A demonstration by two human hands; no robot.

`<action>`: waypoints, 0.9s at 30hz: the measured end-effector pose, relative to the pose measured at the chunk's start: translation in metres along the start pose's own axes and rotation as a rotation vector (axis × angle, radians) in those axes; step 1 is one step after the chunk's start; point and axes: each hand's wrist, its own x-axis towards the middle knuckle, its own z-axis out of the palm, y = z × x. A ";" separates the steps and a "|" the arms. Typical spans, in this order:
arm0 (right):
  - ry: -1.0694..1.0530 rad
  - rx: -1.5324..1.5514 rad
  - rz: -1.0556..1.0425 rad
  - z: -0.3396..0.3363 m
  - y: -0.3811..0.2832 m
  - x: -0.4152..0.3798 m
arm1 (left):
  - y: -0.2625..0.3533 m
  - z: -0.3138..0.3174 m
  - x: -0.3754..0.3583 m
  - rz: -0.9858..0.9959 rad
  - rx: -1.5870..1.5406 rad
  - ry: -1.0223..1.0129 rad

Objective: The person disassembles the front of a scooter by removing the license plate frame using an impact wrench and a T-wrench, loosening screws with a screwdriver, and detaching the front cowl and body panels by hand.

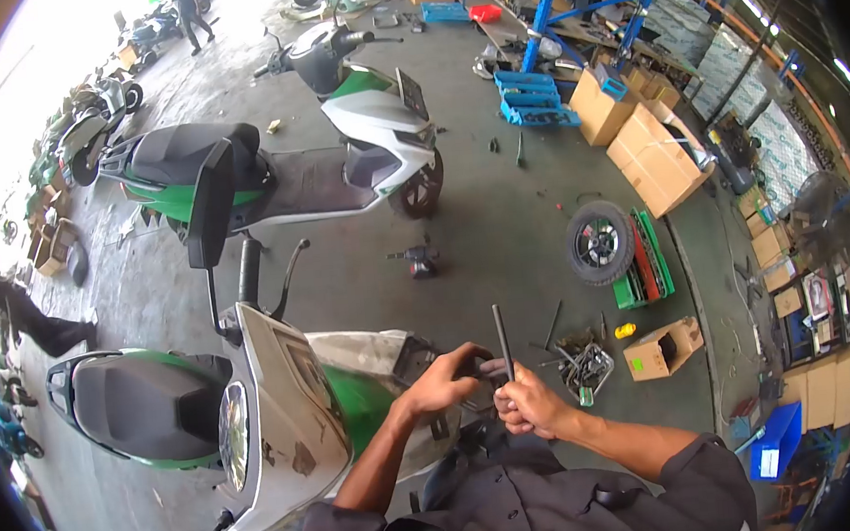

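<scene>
The right hand is closed in a fist around a slim, dark, straight rod, metal-looking, whose free end points to 12 o'clock. The left hand is just beside it towards 10 o'clock, fingers curled; I cannot tell whether they grip anything. From the hands, a white-and-green scooter stands at 9 o'clock, a black-tyred wheel sits between 1 and 2, and a heap of metal tools lies near 3
</scene>
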 end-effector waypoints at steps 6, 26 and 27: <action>-0.008 -0.146 -0.057 -0.005 0.008 0.005 | 0.040 0.021 0.043 -0.454 -0.644 0.232; -0.183 -1.421 -1.108 -0.126 -0.068 0.040 | 0.070 0.099 -0.008 0.097 0.397 1.036; 0.166 -1.191 -1.003 -0.144 -0.034 0.037 | 0.070 0.101 -0.010 0.091 0.385 1.031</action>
